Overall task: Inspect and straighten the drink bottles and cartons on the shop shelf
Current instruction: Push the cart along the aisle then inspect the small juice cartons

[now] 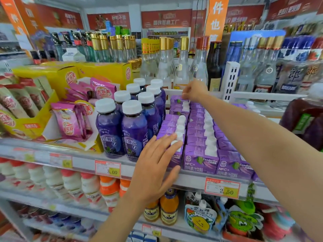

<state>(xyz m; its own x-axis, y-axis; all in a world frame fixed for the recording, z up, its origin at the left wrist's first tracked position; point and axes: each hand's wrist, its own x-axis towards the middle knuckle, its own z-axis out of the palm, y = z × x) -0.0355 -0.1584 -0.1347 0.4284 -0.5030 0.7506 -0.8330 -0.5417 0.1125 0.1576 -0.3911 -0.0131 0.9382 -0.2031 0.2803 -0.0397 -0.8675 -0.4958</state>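
- Right forearm is crossing the near right of the scene, reaching to the far end of the carton rows.
- Right hand (194,90) is curling its fingertips onto the top of the far carton (176,102). It's looking like a pinch near the cap, but exact contact is hard to read.
- Left hand (157,165) is lying flat on the near cartons of the left row, fingers straight and spread, thumb down by the shelf (192,180) lip.
- Purple cartons (201,159) are sitting in rows running near to far on the upper shelf, just right of the purple bottles (134,130).
- Looks: purple card, white screw caps on top, green leaf logo on the fronts. The far carton is sitting higher than those nearer.
- Handling, my guess: full cartons are moderately heavy and the card walls are giving under a squeeze, so I'm favouring side walls low down or flat-palm pushes, not caps.
- Bottles are probably smooth and slick, so I'm suggesting a body grip.
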